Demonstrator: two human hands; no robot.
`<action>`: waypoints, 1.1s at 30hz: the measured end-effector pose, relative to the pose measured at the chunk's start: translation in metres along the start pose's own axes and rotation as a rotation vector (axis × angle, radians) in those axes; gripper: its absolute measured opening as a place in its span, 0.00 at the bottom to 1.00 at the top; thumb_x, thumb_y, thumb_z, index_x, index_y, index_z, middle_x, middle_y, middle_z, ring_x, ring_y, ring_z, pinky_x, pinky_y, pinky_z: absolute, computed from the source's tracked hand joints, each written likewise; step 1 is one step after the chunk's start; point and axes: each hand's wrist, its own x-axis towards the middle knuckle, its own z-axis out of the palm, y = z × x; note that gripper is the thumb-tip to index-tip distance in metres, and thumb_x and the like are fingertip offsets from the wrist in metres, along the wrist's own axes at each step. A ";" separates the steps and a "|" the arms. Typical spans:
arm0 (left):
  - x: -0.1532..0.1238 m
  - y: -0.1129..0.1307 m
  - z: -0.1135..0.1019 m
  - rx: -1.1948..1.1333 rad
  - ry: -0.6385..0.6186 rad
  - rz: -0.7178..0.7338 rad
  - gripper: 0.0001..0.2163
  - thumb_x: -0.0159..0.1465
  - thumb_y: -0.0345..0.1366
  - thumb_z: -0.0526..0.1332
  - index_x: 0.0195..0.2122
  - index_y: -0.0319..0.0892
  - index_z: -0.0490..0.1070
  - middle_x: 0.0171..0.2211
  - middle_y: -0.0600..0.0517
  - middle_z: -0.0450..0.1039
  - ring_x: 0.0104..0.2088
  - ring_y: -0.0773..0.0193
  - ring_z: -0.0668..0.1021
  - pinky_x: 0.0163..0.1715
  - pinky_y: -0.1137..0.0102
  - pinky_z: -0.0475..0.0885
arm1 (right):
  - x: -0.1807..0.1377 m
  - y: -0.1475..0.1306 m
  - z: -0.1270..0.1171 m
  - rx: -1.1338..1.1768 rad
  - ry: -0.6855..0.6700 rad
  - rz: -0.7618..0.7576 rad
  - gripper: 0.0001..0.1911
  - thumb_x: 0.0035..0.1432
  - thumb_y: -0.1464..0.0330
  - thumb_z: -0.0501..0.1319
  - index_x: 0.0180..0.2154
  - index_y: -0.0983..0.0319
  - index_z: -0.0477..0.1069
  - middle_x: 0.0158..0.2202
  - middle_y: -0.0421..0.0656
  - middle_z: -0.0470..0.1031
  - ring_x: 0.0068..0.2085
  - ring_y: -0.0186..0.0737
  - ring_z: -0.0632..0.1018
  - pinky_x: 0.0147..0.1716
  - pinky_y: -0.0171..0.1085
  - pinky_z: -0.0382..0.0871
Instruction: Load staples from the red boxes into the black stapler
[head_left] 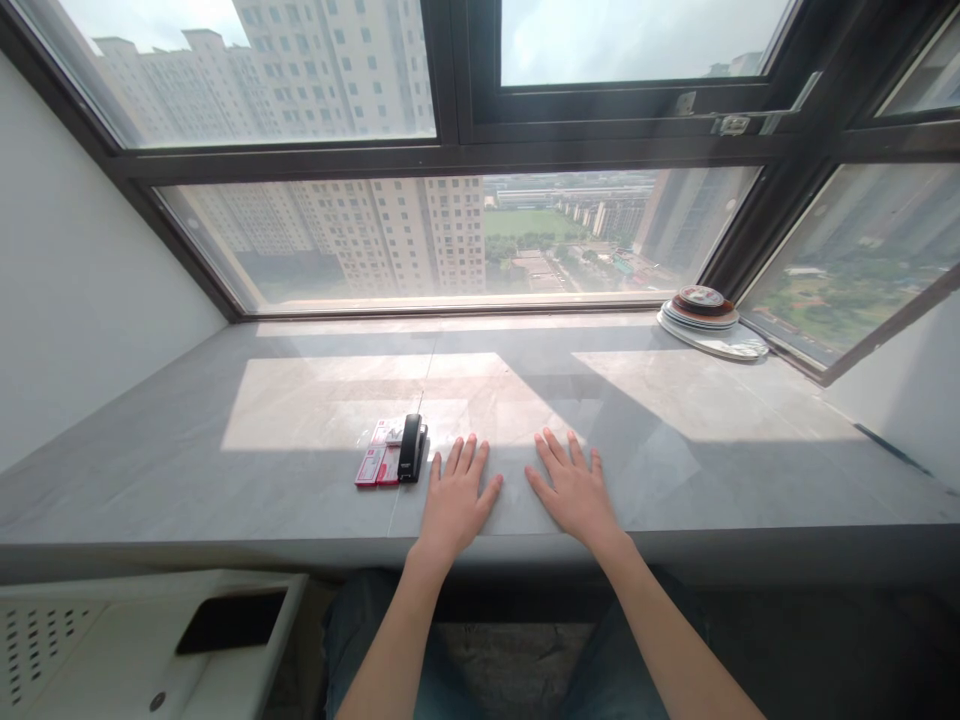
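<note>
My left hand (pixel 455 497) lies flat and open on the grey stone window ledge (pixel 225 480), palm down, fingers spread. My right hand (pixel 571 488) rests the same way a short gap to its right, open and holding nothing. Just left of my left hand stands a black stapler (pixel 412 447), close to the little finger but apart from it. Beside the stapler lie two small red and white boxes (pixel 378 465) and a third small box (pixel 387 432) behind them.
A stack of round plates or lids (pixel 705 315) sits at the ledge's far right corner by the window frame (pixel 480 150). A white perforated unit with a dark phone-like slab (pixel 231 620) stands below the ledge at the lower left. My knees show under the ledge.
</note>
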 end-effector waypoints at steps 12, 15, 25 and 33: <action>-0.003 -0.001 0.001 -0.084 0.030 -0.003 0.27 0.74 0.49 0.50 0.74 0.56 0.51 0.74 0.53 0.49 0.74 0.51 0.50 0.71 0.45 0.46 | 0.001 -0.001 -0.003 0.096 0.023 0.018 0.29 0.72 0.51 0.48 0.70 0.50 0.57 0.74 0.39 0.52 0.74 0.57 0.46 0.69 0.62 0.37; -0.003 0.000 0.000 -0.079 0.016 -0.005 0.26 0.75 0.49 0.49 0.73 0.55 0.52 0.75 0.53 0.48 0.75 0.51 0.50 0.71 0.45 0.47 | 0.011 -0.004 -0.010 0.163 0.040 0.046 0.25 0.71 0.53 0.53 0.64 0.55 0.66 0.67 0.48 0.64 0.68 0.58 0.58 0.67 0.60 0.46; -0.007 -0.005 0.001 -0.049 0.040 0.069 0.28 0.72 0.39 0.53 0.73 0.50 0.53 0.71 0.49 0.59 0.75 0.50 0.49 0.72 0.45 0.46 | 0.090 -0.151 -0.013 0.769 0.030 -0.192 0.36 0.64 0.52 0.63 0.68 0.57 0.57 0.59 0.50 0.67 0.53 0.49 0.74 0.49 0.43 0.70; -0.016 -0.007 -0.011 -0.358 -0.052 0.155 0.21 0.70 0.33 0.54 0.63 0.46 0.69 0.62 0.46 0.71 0.63 0.50 0.73 0.59 0.55 0.73 | 0.129 -0.185 -0.001 0.595 -0.013 -0.190 0.26 0.61 0.56 0.65 0.56 0.61 0.68 0.54 0.50 0.69 0.53 0.50 0.71 0.47 0.43 0.70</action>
